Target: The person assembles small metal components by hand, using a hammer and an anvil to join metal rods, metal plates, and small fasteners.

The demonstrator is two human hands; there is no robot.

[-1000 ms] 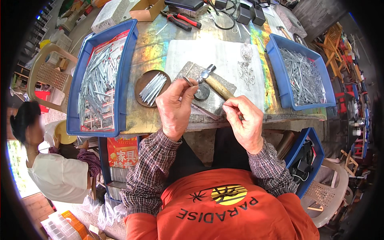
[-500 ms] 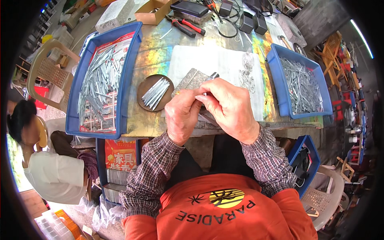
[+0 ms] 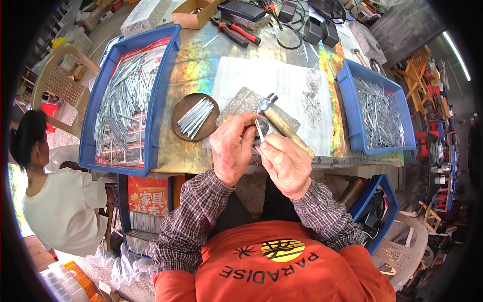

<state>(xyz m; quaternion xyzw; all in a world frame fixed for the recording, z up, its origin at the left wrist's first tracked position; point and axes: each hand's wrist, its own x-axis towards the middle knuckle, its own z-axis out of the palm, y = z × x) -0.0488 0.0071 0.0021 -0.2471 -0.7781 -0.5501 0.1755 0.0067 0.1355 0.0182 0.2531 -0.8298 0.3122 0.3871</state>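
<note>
A thin silvery metal strip [image 3: 259, 131] stands tilted between my hands over the near table edge. Thumb and fingers of my left hand [image 3: 230, 150] pinch around its upper part; my right hand [image 3: 286, 163] grips its lower end. Just beyond lies a grey stone block [image 3: 242, 100], with a hammer [image 3: 283, 128] resting on it, wooden handle toward me. Left of the block, a round brown dish [image 3: 180, 127] holds a bundle of similar metal strips [image 3: 195, 118]. Small wire-like metal pieces [image 3: 312, 103] lie scattered on a white sheet [image 3: 282, 75] to the right.
Blue trays of metal strips flank the work area: one left [image 3: 162, 100], one right [image 3: 362, 147]. Red-handled pliers [image 3: 236, 32], a cardboard box [image 3: 193, 20] and black cables [image 3: 297, 35] lie at the back. A person in white [image 3: 65, 206] sits at left.
My right hand has moved down and toward me, away from the left fingers, so the strip and the hammer now show. The person at left has shifted.
</note>
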